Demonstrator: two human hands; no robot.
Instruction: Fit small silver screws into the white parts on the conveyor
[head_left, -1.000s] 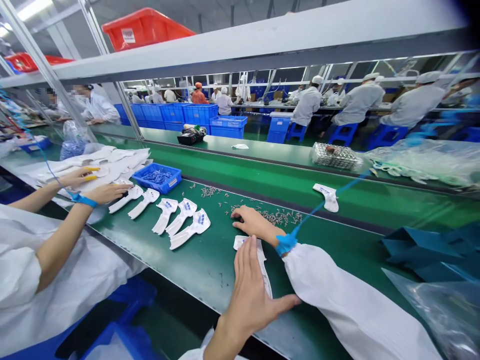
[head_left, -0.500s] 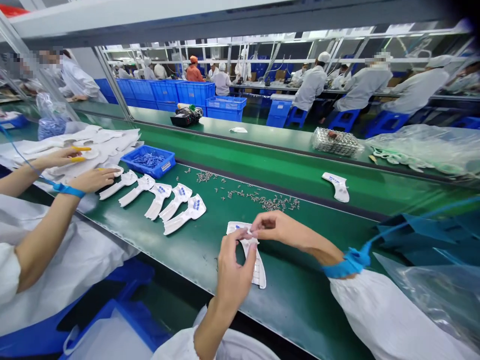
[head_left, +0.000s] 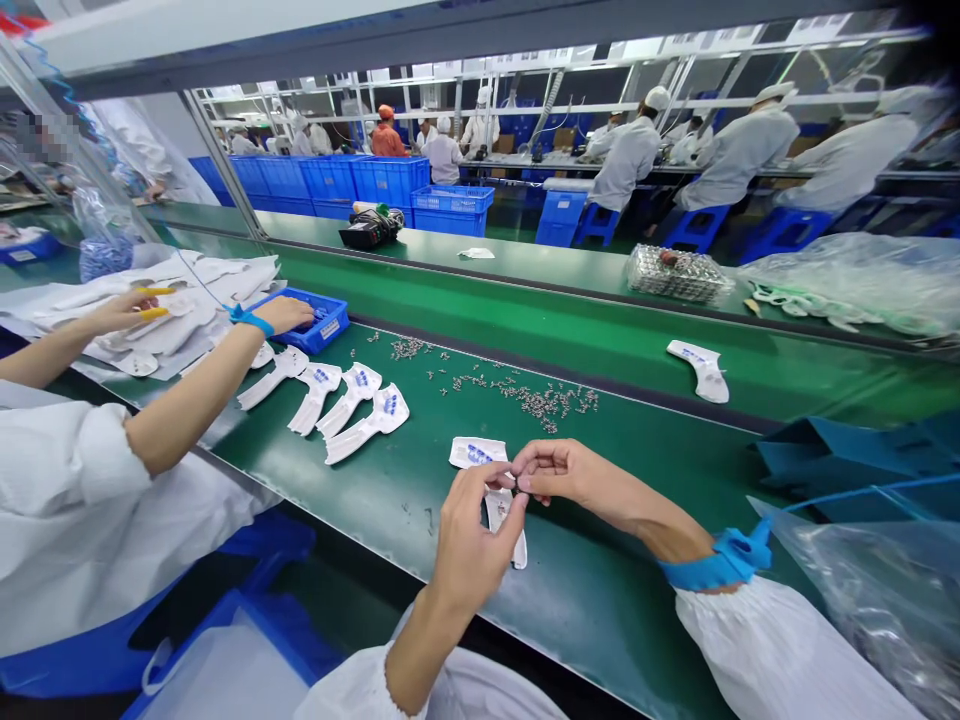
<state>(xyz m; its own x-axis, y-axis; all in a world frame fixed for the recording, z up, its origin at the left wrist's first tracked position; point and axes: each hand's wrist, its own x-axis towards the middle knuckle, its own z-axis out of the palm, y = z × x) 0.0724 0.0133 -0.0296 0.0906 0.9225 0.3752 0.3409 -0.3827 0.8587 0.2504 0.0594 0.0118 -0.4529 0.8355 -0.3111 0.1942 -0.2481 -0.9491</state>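
My left hand [head_left: 472,535]: bare, raised just over the belt, thumb and forefinger drawn together at the tips and meeting my other hand's fingertips.
My right hand [head_left: 559,470]: bare, thumb and forefinger nipped tight, the other fingers curled in behind them.
Tiny dark piece [head_left: 517,487]: pinched where my two hands' fingertips meet; too small for me to tell its shape or material.
White shell [head_left: 474,453]: flat moulded plastic with a rounded head bearing blue marks and a long tapering handle; it lies on the belt right beneath my hands, its middle hidden by my fingers.
Wrist strap [head_left: 720,562]: blue woven band snug on my right wrist, above a white crinkled sleeve.
Screws [head_left: 544,402]: small shiny metal bits scattered loosely on the belt, just beyond my hands.
Belt [head_left: 600,590]: dark green, matte and smooth.
Row of shells [head_left: 352,405]: four of the same white plastic pieces, fanned side by side to my left.
Blue bin [head_left: 330,322]: shallow rectangular plastic tray holding small parts.
Co-worker's hand [head_left: 286,312]: resting at the bin's edge, a blue band on its wrist.
Lone shell [head_left: 701,368]: one white piece, well apart on the far green strip.
Plastic bag [head_left: 885,620]: clear, wrinkled film at my right.
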